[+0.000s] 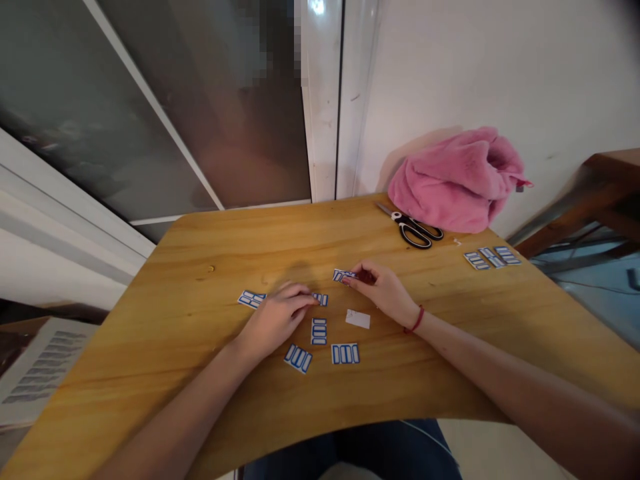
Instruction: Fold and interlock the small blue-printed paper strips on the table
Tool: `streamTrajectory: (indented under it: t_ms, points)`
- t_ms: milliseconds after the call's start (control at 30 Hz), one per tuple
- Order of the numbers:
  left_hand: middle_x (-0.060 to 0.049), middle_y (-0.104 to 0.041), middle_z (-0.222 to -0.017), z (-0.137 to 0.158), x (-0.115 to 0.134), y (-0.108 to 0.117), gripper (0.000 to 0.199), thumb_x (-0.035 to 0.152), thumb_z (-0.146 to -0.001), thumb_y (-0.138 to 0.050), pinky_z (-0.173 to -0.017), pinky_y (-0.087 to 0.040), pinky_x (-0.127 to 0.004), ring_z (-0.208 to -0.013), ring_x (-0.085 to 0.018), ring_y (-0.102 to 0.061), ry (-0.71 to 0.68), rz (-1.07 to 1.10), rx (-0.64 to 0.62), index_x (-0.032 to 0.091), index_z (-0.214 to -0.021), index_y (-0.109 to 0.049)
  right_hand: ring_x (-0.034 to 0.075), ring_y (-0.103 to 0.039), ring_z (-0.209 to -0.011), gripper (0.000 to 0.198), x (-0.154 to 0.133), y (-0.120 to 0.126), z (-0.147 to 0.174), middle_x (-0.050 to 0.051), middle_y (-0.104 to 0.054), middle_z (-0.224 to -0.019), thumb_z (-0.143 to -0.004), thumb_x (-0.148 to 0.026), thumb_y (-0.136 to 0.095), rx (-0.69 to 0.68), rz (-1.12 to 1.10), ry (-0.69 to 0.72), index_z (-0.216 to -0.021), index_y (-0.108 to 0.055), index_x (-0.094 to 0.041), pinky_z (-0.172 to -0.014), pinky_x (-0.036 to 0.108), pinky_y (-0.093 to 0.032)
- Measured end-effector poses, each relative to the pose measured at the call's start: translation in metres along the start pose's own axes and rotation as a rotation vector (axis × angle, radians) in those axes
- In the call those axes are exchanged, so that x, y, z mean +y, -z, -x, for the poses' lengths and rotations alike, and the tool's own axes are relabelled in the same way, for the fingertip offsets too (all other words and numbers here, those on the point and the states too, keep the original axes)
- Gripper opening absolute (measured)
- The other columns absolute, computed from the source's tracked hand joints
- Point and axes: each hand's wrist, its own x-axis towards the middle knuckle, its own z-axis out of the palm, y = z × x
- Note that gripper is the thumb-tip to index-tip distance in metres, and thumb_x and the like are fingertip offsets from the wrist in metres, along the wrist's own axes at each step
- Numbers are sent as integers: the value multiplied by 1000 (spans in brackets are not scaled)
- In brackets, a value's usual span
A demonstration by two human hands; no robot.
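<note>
My right hand (384, 291), with a red cord at the wrist, pinches the edge of a small blue-bordered label sheet (340, 275) between thumb and fingers. To its left, my left hand (281, 312) has its thumb and fingertips closed on another label sheet (323, 300), partly covered by the fingers. A further label sheet (250, 298) pokes out beyond the left hand's far side. Nearer to me lie an upright label sheet (319, 331), a tilted label sheet (299, 358) and a wider label sheet (345, 354). Just below my right hand rests a blank white slip (358, 319).
Black-handled scissors (413, 227) lie at the back right beside a pink plush bundle (455, 180). Several label sheets (493, 257) sit near the right edge of the wooden table (150, 333). A tiny yellowish bit (211, 269) is on the left.
</note>
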Motion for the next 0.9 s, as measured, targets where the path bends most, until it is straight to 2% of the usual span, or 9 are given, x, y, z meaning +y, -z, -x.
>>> streamTrajectory:
  t_ms: [133, 233, 333, 467, 600, 733, 800, 900]
  points:
    - [-2, -61, -88, -2, 5, 2, 20, 21, -84, -46, -76, -44, -28, -83, -15, -55, 108, 75, 128, 23, -94, -63, 11, -50, -61, 20, 3, 0, 0, 0, -60, -71, -76, -38, -60, -35, 1, 21, -76, -58, -18, -56, 24, -39]
    - [-1, -61, -86, -4, 10, 1, 23, 29, -83, -50, -71, -46, -26, -76, -13, -55, 230, 229, 201, 23, -103, -60, 11, -50, -62, 19, 0, -2, 4, 0, -61, -71, -76, -37, -61, -67, 94, 110, -77, -61, -18, -60, 25, -37]
    - [-1, -64, -88, -6, 14, -3, 26, 35, -80, -55, -71, -47, -26, -77, -13, -58, 267, 372, 172, 24, -103, -60, 10, -49, -61, 16, -7, -7, 10, -2, -60, -66, -76, -35, -63, -135, 217, 206, -77, -63, -19, -68, 27, -35]
    - [0, -66, -82, -8, 18, -8, 15, 33, -80, -55, -70, -46, -25, -76, -13, -59, 251, 407, 131, 21, -81, -64, 9, -49, -60, 16, -15, -10, 13, -3, -60, -65, -78, -35, -61, -223, 217, 210, -80, -63, -20, -70, 27, -33]
    - [0, -65, -79, -8, 14, -6, 16, 33, -80, -54, -68, -45, -23, -73, -12, -58, 313, 397, 223, 20, -79, -63, 10, -52, -63, 26, -16, 9, 8, -1, -62, -71, -78, -44, -57, -355, 197, 176, -87, -60, -19, -68, 27, -33]
    - [0, -63, -75, -7, 8, -2, 17, 34, -79, -55, -65, -44, -22, -69, -12, -56, 366, 433, 282, 18, -79, -61, 15, -53, -75, 38, -13, 36, 4, 0, -60, -77, -64, -54, -66, -506, 421, 228, -81, -61, -20, -78, 33, -29]
    - [0, -62, -74, -7, 7, -3, 16, 33, -79, -55, -64, -44, -22, -69, -11, -56, 354, 452, 273, 18, -78, -60, 17, -53, -81, 38, -12, 42, 5, 1, -60, -83, -63, -53, -67, -547, 476, 225, -82, -62, -21, -80, 34, -27]
    - [1, -61, -74, -7, 8, -5, 14, 31, -79, -54, -65, -44, -22, -69, -11, -56, 326, 469, 256, 18, -78, -60, 18, -52, -87, 29, -13, 40, 6, 1, -59, -88, -70, -48, -64, -603, 472, 220, -84, -63, -22, -83, 35, -25]
